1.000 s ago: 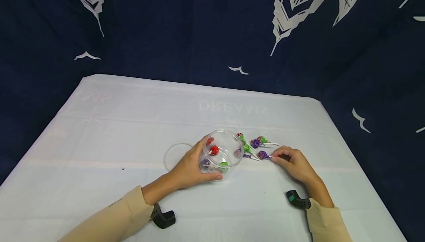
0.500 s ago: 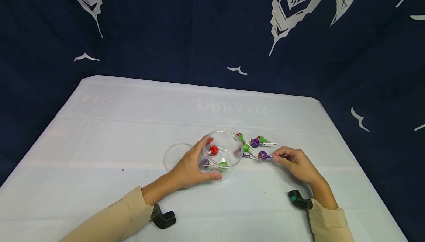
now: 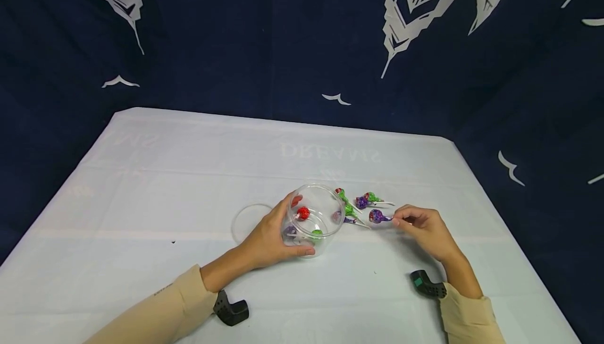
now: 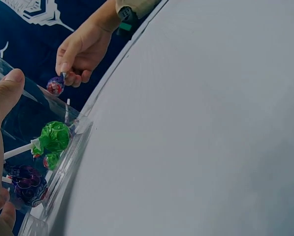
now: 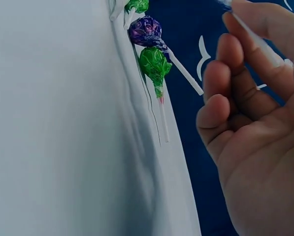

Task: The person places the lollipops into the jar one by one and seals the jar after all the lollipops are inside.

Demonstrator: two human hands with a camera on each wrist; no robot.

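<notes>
My left hand point(image 3: 269, 236) grips a clear plastic jar point(image 3: 325, 231) from its left side, fingers behind and thumb in front. Inside the jar show a red lollipop point(image 3: 303, 213), a green lollipop point(image 4: 54, 136) and a purple lollipop point(image 4: 27, 184). To the right, my right hand point(image 3: 427, 231) pinches the stick of another purple lollipop point(image 3: 379, 216) between thumb and fingertips, its wrapped head pointing toward the jar. In the right wrist view, the held stick point(image 5: 255, 37) runs across the fingers, and the candy head is mostly cut off at the top edge.
Several green and purple lollipops point(image 3: 363, 202) lie on the white tablecloth point(image 3: 141, 192) just right of the jar. A thin clear ring-shaped lid point(image 3: 234, 223) lies behind the left hand. A dark blue printed cloth point(image 3: 264, 45) hangs behind the table.
The right hand has lifted the purple lollipop slightly and shifted a little to the right with it. The left hand and the jar stay in place.
</notes>
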